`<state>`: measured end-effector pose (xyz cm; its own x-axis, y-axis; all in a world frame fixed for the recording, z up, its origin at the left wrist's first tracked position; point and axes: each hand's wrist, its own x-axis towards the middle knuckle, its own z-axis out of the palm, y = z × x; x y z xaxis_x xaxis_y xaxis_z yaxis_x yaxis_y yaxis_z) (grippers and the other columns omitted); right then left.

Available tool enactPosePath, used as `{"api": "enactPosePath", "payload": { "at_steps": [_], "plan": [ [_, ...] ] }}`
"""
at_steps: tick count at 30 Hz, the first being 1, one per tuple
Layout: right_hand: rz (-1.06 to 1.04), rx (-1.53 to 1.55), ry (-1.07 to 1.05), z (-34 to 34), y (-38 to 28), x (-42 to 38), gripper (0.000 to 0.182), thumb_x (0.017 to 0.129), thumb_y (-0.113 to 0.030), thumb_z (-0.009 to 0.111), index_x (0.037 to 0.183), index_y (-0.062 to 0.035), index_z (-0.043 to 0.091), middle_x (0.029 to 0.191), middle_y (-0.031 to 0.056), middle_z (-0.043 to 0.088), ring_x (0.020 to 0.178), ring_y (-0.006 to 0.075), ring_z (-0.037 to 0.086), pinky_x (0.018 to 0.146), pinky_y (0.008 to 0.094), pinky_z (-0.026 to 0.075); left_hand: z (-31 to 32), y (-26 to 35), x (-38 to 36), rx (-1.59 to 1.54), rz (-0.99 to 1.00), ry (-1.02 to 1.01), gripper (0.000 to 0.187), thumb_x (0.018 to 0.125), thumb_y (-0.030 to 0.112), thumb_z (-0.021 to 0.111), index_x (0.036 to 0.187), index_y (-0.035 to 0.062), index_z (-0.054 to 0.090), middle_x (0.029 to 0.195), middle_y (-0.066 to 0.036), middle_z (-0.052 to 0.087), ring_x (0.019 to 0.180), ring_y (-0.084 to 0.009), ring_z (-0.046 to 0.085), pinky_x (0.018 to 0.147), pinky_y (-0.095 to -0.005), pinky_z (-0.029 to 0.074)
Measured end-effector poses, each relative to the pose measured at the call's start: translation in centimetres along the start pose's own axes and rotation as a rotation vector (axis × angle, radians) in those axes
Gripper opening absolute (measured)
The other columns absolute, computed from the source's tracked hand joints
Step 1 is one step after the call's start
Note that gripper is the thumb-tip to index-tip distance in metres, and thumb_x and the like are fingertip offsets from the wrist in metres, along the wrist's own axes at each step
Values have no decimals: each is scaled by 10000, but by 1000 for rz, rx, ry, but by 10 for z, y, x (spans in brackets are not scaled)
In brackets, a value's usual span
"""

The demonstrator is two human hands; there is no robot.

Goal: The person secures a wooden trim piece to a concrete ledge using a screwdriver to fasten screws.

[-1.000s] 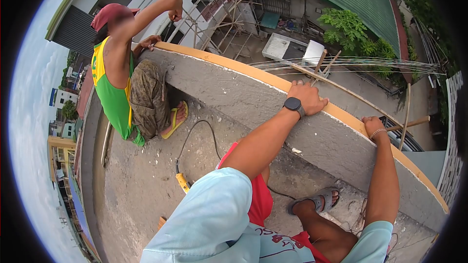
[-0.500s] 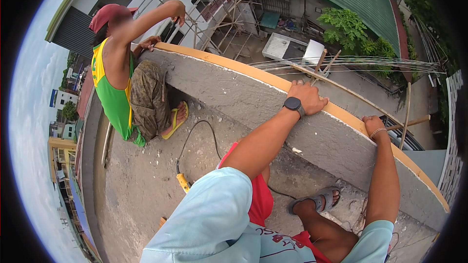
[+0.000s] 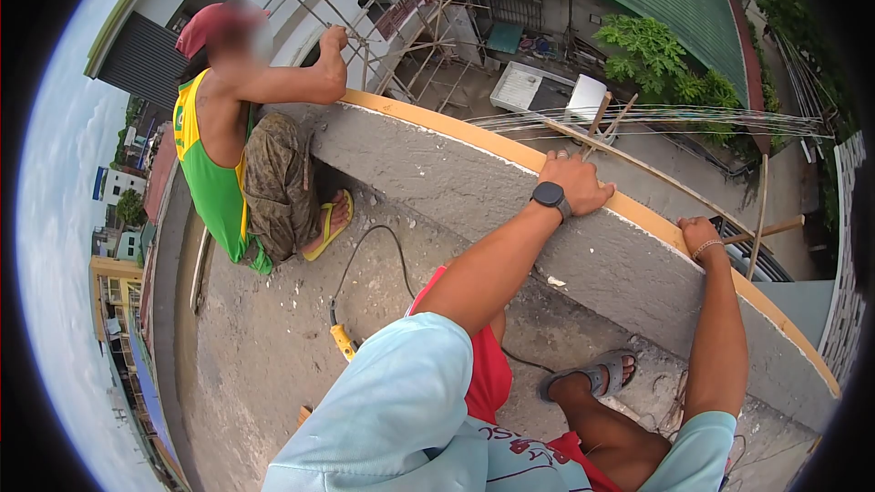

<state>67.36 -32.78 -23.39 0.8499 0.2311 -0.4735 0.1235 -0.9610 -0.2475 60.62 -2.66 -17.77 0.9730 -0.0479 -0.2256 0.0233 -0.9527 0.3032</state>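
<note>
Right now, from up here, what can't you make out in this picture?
All in the head view:
- Fingertips of the left hand and right hand: behind the orange board.
- Front end of the yellow tool: behind the light blue sleeve.
- Middle of the black cord: behind the wearer's leg and clothes.
- The co-worker's face: blurred.
- Anything in the co-worker's raised fist: too small to tell.

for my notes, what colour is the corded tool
The corded tool is mostly yellow; head view.
</note>
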Motion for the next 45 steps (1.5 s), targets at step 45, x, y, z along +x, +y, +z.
{"api": "enactPosePath", "payload": {
  "at_steps": [45],
  "plan": [
    [-95, -38, 0, -43, -45, -78, 619, 926, -560, 354, 1241, -73, 568, 1256, 196, 555, 1167, 355, 521, 1001, 479, 363, 5, 0, 3, 57, -16, 35, 565, 856, 550, 484, 1064, 62, 679, 1130, -176, 622, 1091, -342, 559, 994, -453, 365]
  ]
}}
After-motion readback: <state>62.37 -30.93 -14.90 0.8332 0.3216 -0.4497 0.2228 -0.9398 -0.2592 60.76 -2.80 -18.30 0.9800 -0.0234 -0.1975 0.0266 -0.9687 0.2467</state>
